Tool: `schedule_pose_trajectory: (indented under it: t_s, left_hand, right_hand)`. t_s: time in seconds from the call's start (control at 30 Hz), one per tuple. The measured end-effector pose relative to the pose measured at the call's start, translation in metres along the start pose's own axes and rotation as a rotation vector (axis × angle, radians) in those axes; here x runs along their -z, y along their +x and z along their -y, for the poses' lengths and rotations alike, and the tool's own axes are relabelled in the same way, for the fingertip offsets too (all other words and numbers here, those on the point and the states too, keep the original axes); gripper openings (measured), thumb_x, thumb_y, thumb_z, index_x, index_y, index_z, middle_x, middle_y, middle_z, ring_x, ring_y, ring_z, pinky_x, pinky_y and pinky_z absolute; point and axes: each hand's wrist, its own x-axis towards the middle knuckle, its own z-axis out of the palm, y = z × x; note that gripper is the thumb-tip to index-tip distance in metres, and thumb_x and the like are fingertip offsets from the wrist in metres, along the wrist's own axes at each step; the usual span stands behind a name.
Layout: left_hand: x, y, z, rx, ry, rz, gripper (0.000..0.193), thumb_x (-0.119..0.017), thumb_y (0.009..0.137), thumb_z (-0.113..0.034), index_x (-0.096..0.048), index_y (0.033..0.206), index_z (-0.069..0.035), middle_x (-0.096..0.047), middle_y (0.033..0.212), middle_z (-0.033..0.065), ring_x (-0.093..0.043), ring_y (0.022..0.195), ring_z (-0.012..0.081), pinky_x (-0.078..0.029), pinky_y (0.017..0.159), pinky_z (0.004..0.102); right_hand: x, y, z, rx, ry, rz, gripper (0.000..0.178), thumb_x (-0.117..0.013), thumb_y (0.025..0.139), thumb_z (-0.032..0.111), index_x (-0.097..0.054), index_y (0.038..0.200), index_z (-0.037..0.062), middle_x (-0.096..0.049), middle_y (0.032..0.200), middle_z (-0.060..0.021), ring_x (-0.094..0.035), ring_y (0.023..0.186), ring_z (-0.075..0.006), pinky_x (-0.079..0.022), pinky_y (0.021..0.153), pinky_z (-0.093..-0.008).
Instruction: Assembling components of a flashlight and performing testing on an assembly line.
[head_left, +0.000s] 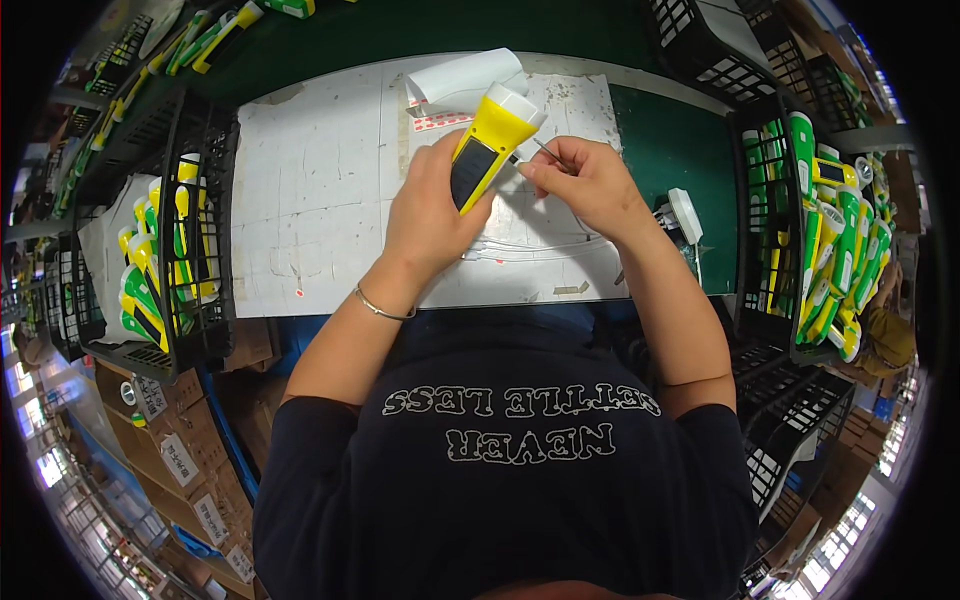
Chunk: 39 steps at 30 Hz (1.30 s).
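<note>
My left hand is wrapped round a yellow flashlight with a white head and a dark panel on its side. The flashlight tilts up and to the right above the white work board. My right hand is closed, thumb and fingers pinching a small white plug right beside the flashlight's flank. Whether the plug touches the flashlight, I cannot tell. A thin dark rod also sticks out from those fingers. Below the hands, a white cable lies across the board.
A curled white sheet lies behind the flashlight. On the green table at right sits a white adapter. Black crates of yellow and green flashlights flank the board, the left crate and the right crate. More flashlights lie at far left.
</note>
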Motion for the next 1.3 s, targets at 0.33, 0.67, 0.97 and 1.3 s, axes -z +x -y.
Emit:
schedule_pose_trajectory:
  t_s: [0.33,0.67,0.97,1.3]
  left_hand:
    - [-0.002,-0.009,-0.002,-0.071,0.04,-0.036,0.062,-0.071,0.071,-0.016,-0.041,0.124,-0.003,-0.051,0.114,0.0175,-0.052,0.104,0.032,-0.043,0.088,0.0373]
    - [-0.009,-0.011,-0.011,-0.118,0.173,-0.131,0.061,-0.068,0.072,-0.015,-0.039,0.125,-0.008,-0.051,0.103,0.016,-0.057,0.089,0.035,-0.049,0.073,0.0405]
    - [0.079,-0.011,0.004,-0.493,0.27,-0.598,0.061,-0.071,0.071,-0.014,-0.042,0.124,-0.002,-0.053,0.102,0.0133,-0.056,0.088,0.0273,-0.046,0.079,0.0337]
    - [0.227,-0.074,0.029,0.195,0.745,-0.631,0.054,-0.066,0.074,-0.016,-0.045,0.122,-0.002,-0.056,0.111,0.019,-0.055,0.102,0.0348,-0.044,0.086,0.0376]
  right_hand:
    - [0.003,-0.01,0.011,-0.05,-0.047,0.006,0.022,-0.068,0.078,0.022,-0.062,0.076,0.0012,-0.059,0.064,-0.0011,-0.052,0.059,-0.0054,-0.04,0.055,-0.02]
    - [-0.003,-0.007,-0.006,0.009,0.065,-0.074,0.023,-0.068,0.078,0.023,-0.062,0.076,0.0013,-0.058,0.062,0.0005,-0.047,0.055,-0.0037,-0.037,0.051,-0.0196]
    - [-0.006,-0.021,-0.009,0.051,-0.099,-0.07,0.021,-0.068,0.078,0.02,-0.061,0.076,-0.0004,-0.058,0.063,-0.0014,-0.051,0.06,-0.0061,-0.041,0.054,-0.0221]
    - [-0.021,-0.015,-0.007,0.166,-0.168,-0.213,0.034,-0.068,0.078,0.024,-0.06,0.103,0.0034,-0.064,0.089,-0.0024,-0.049,0.06,-0.006,-0.036,0.051,-0.0206]
